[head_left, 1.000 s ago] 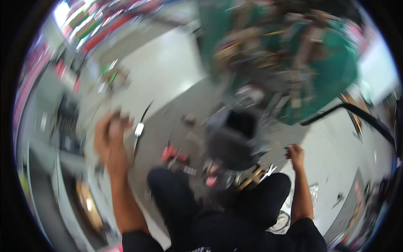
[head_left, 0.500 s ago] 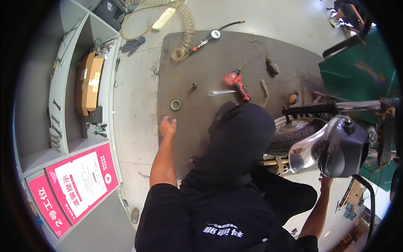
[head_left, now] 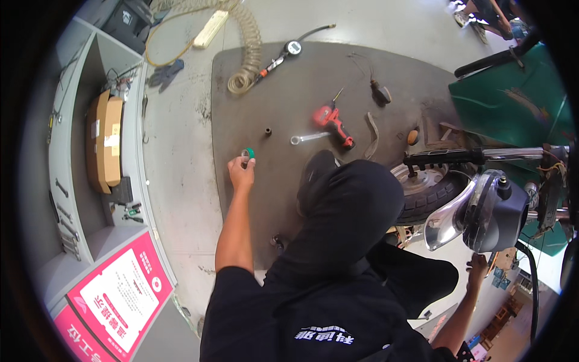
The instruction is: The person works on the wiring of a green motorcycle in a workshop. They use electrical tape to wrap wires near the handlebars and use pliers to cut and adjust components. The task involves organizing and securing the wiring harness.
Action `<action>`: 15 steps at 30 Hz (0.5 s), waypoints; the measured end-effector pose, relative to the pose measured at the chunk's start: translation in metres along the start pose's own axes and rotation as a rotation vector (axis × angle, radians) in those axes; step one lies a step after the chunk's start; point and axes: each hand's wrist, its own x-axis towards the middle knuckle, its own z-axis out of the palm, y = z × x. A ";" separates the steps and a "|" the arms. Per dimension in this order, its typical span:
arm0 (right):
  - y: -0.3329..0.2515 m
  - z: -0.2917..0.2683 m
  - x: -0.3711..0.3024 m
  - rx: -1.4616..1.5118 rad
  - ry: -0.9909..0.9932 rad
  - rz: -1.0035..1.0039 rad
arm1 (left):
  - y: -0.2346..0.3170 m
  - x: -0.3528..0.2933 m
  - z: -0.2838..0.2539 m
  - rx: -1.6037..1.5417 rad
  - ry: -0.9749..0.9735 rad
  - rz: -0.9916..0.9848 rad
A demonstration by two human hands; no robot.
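A small roll of green tape (head_left: 251, 153) is pinched between the thumb and fingers of my left hand (head_left: 241, 173), low over the dark mat. The ring stands tilted on edge. On the right side, my right hand (head_left: 476, 265) is curled just below a black headlight unit with a chrome rim (head_left: 494, 211). Whatever its fingers hold, if anything, is too small to make out. Beyond my left hand lie a small metal socket (head_left: 268, 131), a ring spanner (head_left: 309, 138) and a red-and-black cordless driver (head_left: 335, 127).
A dark mat (head_left: 253, 211) covers the floor. On it lie a screwdriver (head_left: 380, 93), a tyre gauge (head_left: 292, 48) with a coiled hose (head_left: 250, 60), and a wheel (head_left: 428, 196). Grey shelving (head_left: 84, 241) with a cardboard box (head_left: 108, 142) lines the left. Another person (head_left: 491, 15) is far right.
My left hand has reached forward and picked up the green tape from the mat. My right hand has shifted slightly down and right, below the headlight. The whole view has shifted a little.
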 end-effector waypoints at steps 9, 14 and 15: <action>-0.203 -0.004 -0.185 0.640 -0.443 -0.432 | 0.287 -0.139 -0.085 -0.802 -0.433 0.639; -0.288 0.026 -0.183 0.389 -0.219 -0.992 | 0.381 -0.214 -0.096 -0.842 -0.620 0.917; -0.300 0.028 -0.184 0.453 -0.210 -0.995 | 0.395 -0.228 -0.097 -0.851 -0.677 0.955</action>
